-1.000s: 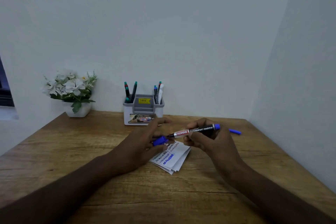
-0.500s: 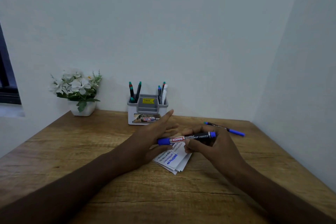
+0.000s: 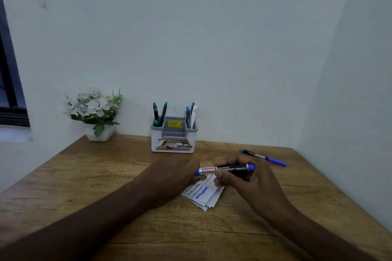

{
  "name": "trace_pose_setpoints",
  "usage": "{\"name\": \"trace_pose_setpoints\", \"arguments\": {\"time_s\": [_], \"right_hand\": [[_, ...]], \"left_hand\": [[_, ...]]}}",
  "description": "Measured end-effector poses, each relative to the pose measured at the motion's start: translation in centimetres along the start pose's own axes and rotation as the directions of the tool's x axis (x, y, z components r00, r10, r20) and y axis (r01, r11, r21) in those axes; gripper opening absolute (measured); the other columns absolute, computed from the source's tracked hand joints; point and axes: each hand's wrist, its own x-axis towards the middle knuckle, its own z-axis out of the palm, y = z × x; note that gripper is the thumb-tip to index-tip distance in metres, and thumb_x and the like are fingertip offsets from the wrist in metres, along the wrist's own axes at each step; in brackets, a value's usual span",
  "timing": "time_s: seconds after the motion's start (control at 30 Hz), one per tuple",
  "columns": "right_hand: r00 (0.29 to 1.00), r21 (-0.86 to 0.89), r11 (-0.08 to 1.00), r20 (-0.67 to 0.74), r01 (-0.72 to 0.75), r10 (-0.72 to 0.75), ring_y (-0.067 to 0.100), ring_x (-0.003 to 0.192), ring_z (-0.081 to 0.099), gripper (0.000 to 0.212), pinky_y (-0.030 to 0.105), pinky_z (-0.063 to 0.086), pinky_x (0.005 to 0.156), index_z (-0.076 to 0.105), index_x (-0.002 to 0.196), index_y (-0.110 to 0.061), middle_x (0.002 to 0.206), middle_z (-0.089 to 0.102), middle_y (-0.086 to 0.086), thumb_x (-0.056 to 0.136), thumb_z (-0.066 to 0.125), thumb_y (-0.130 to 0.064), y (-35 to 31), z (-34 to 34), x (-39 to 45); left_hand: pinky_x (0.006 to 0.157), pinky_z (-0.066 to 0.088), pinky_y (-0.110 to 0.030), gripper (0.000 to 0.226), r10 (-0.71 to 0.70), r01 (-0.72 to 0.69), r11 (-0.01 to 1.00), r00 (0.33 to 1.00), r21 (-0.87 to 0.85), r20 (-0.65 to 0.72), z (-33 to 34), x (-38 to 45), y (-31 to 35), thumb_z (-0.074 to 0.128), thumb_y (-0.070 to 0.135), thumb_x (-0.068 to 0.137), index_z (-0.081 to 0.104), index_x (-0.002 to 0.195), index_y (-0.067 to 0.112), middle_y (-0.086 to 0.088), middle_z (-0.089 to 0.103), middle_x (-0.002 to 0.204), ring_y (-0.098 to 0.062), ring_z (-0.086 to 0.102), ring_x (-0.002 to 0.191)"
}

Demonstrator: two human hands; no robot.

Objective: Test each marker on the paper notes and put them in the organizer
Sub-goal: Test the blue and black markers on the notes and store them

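**Both hands on blue marker over the notes**

Right hand (image 3: 252, 182) grip: fingers curled round the black barrel of the blue marker (image 3: 224, 170), thumb on the near side, holding it roughly level above the counter (image 3: 84, 176). Left hand (image 3: 174, 174) grip: fingers closed over the marker's blue cap end; cap tip mostly hidden inside that grip, so cannot tell if the cap is fully seated. "kores" label faces the camera between the two grips.

Paper notes (image 3: 201, 195): small fanned stack lying flat on the counter, directly under and just nearer than both grips, blue scribbles on the top sheet.

Organizer (image 3: 172, 135): beyond the left grip, against the wall, several markers standing upright in its left and right compartments.

Second blue pen (image 3: 263, 157): lies flat on the counter, beyond and right of the right grip, apart from it.

Flower pot (image 3: 99, 133): far left of the left grip, by the wall.
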Motion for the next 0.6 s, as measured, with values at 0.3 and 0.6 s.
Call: {"name": "trace_pose_setpoints", "arguments": {"time_s": [0.3, 0.6], "right_hand": [[0.998, 0.124, 0.990, 0.000, -0.069, 0.069, 0.023, 0.078, 0.085, 0.028, 0.023, 0.065, 0.068, 0.083, 0.100, -0.014, 0.088, 0.086, 0.007, 0.079, 0.087, -0.032, -0.9, 0.6, 0.1], [0.989, 0.177, 0.973, 0.053, -0.147, 0.140, 0.029, 0.082, 0.084, 0.025, 0.028, 0.067, 0.072, 0.084, 0.101, -0.016, 0.090, 0.085, 0.013, 0.081, 0.089, -0.029, -1.2, -0.3, 0.5]], "left_hand": [[0.077, 0.037, -0.021, 0.037, -0.046, 0.046, 0.999, 0.999, -0.029, -0.001, 0.4, -0.3, 0.5, 0.042, 0.050, 0.108, 0.047, 0.133, 0.024, -0.001, 0.062, 0.135, -0.011, 0.059, 0.107], [0.075, 0.034, -0.024, 0.030, -0.050, 0.053, 0.998, 0.993, -0.030, 0.105, -1.2, 0.3, 1.2, 0.039, 0.047, 0.110, 0.048, 0.126, 0.023, -0.001, 0.062, 0.129, -0.011, 0.052, 0.096]]}}
